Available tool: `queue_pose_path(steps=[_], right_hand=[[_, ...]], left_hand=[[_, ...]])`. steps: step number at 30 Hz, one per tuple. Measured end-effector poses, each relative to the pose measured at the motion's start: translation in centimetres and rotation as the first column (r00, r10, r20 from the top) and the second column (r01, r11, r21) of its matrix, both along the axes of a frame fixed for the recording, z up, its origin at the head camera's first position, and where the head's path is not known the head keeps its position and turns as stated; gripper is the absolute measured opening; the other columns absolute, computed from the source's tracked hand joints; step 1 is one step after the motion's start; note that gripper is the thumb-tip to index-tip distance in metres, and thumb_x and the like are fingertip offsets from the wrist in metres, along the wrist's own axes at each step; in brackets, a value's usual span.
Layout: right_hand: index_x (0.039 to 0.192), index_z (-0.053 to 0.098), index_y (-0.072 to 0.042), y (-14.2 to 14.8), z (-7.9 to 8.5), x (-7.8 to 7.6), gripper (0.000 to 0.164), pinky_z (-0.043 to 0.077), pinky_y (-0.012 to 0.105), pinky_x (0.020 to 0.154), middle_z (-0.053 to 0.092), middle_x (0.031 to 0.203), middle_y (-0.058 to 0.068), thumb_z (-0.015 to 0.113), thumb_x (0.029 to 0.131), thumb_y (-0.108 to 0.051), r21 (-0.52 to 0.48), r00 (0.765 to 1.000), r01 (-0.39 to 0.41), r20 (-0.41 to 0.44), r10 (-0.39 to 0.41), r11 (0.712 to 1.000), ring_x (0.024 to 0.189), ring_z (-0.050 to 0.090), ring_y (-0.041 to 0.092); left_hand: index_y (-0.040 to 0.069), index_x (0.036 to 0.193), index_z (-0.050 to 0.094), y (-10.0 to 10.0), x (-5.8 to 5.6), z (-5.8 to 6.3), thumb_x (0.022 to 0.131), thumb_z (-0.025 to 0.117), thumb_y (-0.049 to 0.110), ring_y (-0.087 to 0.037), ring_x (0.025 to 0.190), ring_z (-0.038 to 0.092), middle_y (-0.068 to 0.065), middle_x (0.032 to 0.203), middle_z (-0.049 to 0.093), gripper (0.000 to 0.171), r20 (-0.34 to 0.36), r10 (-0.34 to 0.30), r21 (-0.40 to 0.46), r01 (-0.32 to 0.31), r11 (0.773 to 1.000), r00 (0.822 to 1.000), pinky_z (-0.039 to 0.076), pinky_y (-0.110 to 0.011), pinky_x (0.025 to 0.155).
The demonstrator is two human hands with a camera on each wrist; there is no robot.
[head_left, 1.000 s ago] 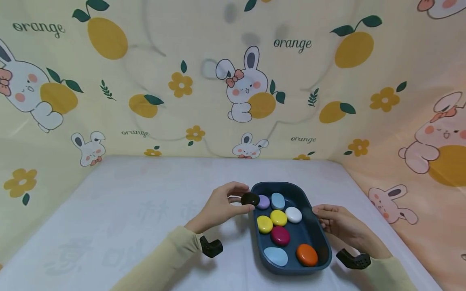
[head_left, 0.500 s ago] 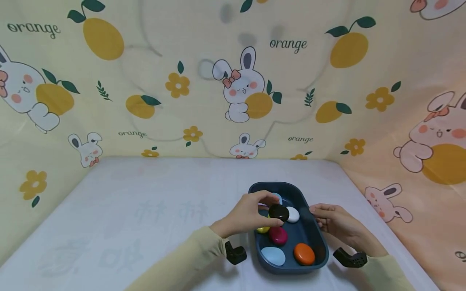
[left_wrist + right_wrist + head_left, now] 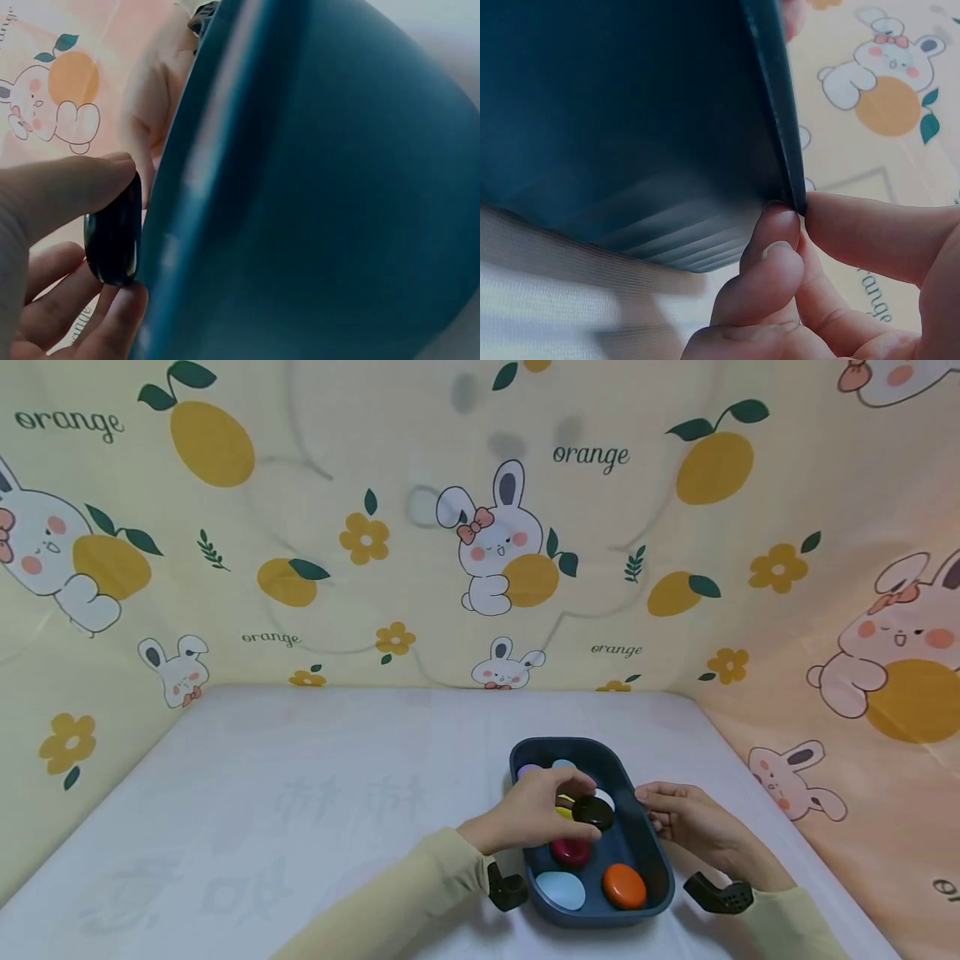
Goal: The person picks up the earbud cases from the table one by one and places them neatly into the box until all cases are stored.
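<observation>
My left hand [image 3: 532, 810] pinches a glossy black stone [image 3: 592, 812] between thumb and fingers, over the middle of a dark blue tray [image 3: 637, 860]. In the left wrist view the black stone [image 3: 114, 234] stands on edge in the grip, beside the tray's wall [image 3: 337, 180]. My right hand [image 3: 701, 822] pinches the tray's right rim; the right wrist view shows thumb and fingers on either side of that rim [image 3: 780, 112]. Inside the tray lie an orange stone [image 3: 624, 887], a crimson stone [image 3: 572, 852] and a light blue stone [image 3: 561, 891]. My left hand partly hides the yellow stones.
A white stone [image 3: 604, 799], a purple stone [image 3: 528, 771] and another light blue stone [image 3: 563, 764] show partly in the tray's far half. White cloth [image 3: 300, 793] covers the table. A patterned curtain [image 3: 420, 635] hangs behind and at the sides.
My left hand has carried the black stone rightward from the tray's left rim to above its middle. My right hand has kept its hold on the rim. The view has shifted slightly.
</observation>
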State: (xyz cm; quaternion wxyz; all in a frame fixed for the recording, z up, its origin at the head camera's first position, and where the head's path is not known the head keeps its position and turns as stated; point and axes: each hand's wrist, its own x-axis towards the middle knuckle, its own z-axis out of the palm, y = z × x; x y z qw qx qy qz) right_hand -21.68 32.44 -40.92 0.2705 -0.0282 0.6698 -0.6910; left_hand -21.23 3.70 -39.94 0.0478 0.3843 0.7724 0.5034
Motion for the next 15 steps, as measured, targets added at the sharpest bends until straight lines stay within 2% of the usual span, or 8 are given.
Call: queue_pose_path(steps=[5,15], right_hand=[[0.115,0.068,-0.004,-0.07,0.09,0.11,0.025,0.048,0.03,0.078,0.064,0.09,0.004,0.053,0.104,-0.02,0.001,1.0,0.0,0.0,0.0,1.0,0.079,0.054,0.018],[0.116,0.067,-0.004,0.05,-0.05,0.06,0.025,0.048,0.029,0.077,0.063,0.09,0.004,0.053,0.103,-0.02,-0.008,1.0,-0.005,-0.005,0.005,1.0,0.079,0.054,0.018]], left_hand=[[0.006,0.121,0.061,0.4,0.07,-0.17,0.081,0.083,0.016,-0.002,0.1,0.059,0.003,0.111,0.065,0.046,0.021,-0.005,-0.019,0.006,1.0,1.0,0.048,-0.019,0.088],[0.008,0.121,0.062,0.95,0.1,0.07,0.081,0.083,0.02,-0.001,0.1,0.058,0.006,0.111,0.065,0.047,0.017,0.008,-0.07,-0.006,0.998,1.0,0.048,-0.019,0.088]])
